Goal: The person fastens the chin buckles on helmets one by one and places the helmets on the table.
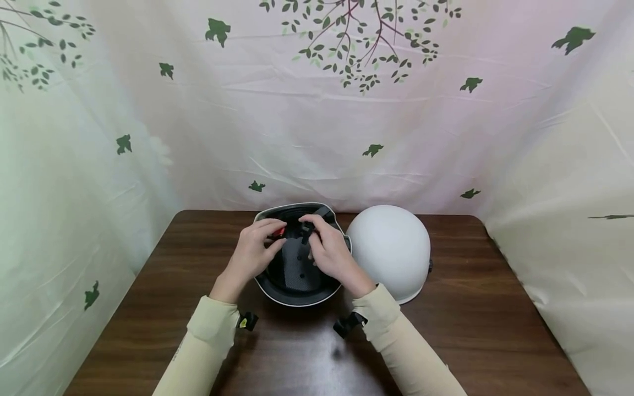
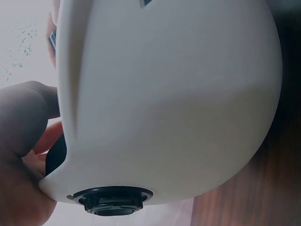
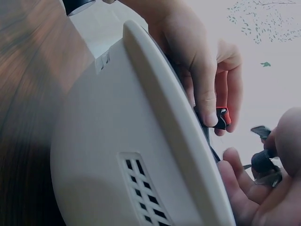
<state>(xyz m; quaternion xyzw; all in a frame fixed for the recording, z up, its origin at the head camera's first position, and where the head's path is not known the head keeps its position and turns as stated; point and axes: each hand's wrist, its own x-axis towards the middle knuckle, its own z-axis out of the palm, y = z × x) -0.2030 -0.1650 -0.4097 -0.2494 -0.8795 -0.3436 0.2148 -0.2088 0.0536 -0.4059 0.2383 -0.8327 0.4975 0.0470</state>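
A white helmet with a black lining (image 1: 297, 283) lies upside down on the table, its opening facing up. Above that opening, my left hand (image 1: 251, 248) pinches a red-and-black strap buckle (image 3: 223, 117) between thumb and fingers. My right hand (image 1: 332, 252) holds the black buckle end (image 3: 263, 163) of the other chin strap. A gap separates the two buckle pieces in the right wrist view. The white shell (image 2: 174, 94) fills most of the left wrist view, with a round black fitting (image 2: 114, 200) on its side; the buckle is hidden there.
A second white helmet (image 1: 391, 247) stands dome up, just right of the first. Both are on a dark brown wooden table (image 1: 475, 308). Behind the table hangs a pale curtain (image 1: 317, 137) printed with leaves and birds. A slotted vent (image 3: 145, 190) marks the first helmet's shell.
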